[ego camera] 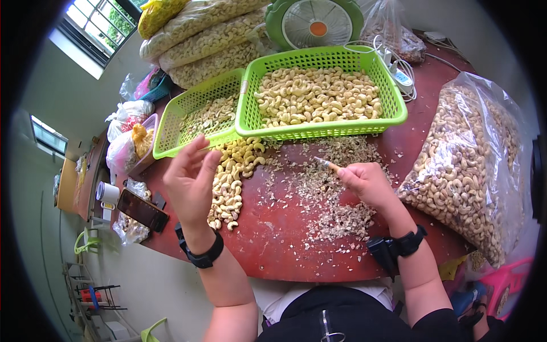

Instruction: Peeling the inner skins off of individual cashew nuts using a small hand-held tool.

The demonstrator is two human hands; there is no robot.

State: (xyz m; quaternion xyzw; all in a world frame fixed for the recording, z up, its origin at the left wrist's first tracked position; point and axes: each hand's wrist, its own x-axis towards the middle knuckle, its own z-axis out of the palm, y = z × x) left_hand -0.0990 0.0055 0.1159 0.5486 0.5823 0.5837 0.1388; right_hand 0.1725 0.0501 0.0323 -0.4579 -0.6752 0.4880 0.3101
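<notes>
My right hand (pixel 366 183) grips a small knife with a wooden handle (pixel 333 166), its short metal tip pointing left above a scatter of cashew skin flakes (pixel 342 220). Raised over the table's left part, my left hand (pixel 190 184) has its thumb and fingers apart, and I see nothing between them. Beneath and beside it lies a loose pile of pale cashew nuts (pixel 228 188). Just beyond, a green plastic basket (pixel 164 143) contains cashew pieces. A second green basket (pixel 320 130), full of whole cashews, stands to its right, its side overlapping the first.
On the right leans a large clear plastic bag of unpeeled cashews (pixel 461 179). Stacked cashew bags (pixel 213 42), a green fan (pixel 316 28) and a power strip with cables (pixel 401 79) occupy the back. A smartphone (pixel 142 209) rests at the left edge of the red table (pixel 273 252).
</notes>
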